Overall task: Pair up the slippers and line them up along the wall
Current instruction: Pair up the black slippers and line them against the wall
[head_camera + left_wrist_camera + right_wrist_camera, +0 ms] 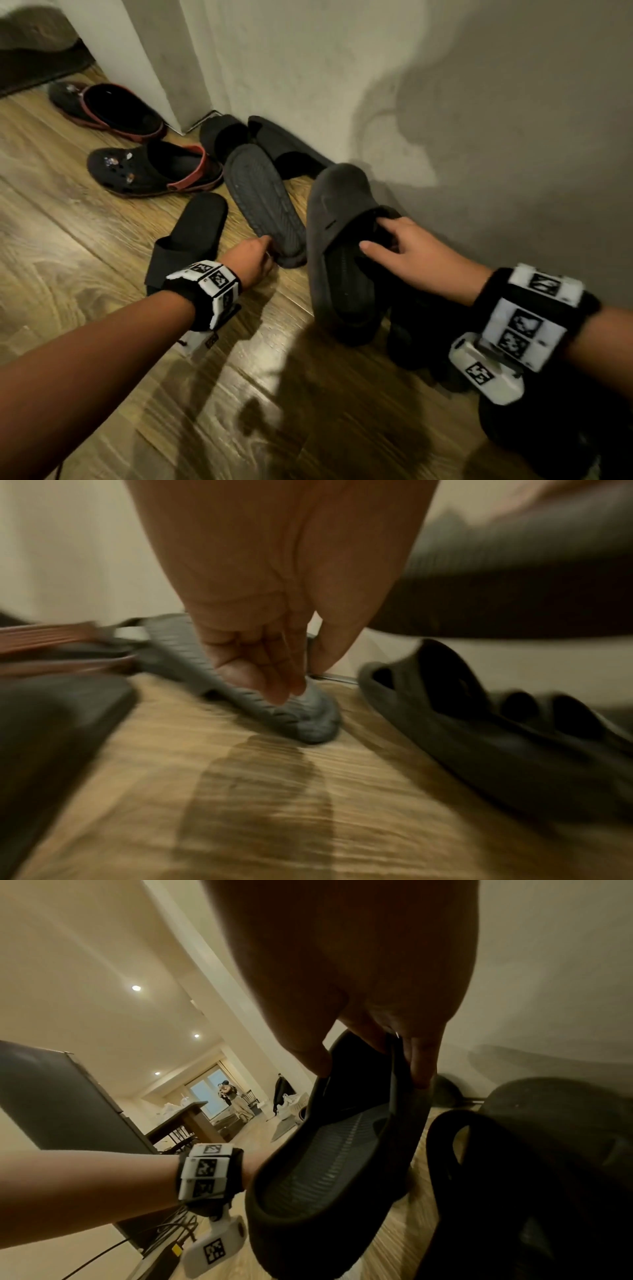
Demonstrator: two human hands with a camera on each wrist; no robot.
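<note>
Head view: pairing under way; right hand (407, 250) gripping grey slipper (339, 246) lifted beside wall (445, 102). Left wrist view: left hand (274, 653) pinching heel of upturned slipper (274, 693) on floor (260, 791). Right wrist view: fingers (421, 1056) curled over the strap. Next, probably: flip, set alongside.

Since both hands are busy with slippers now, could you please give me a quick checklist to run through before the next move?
1. Right hand grip on the grey slipper: ok, fingers hooked in its opening.
2. Left hand grip on the upturned slipper: ok, pinching its end.
3. Upturned slipper sole-down: not ok.
4. These two match: cannot tell.
5. Clogs paired at the wall: not ok, apart.
</note>
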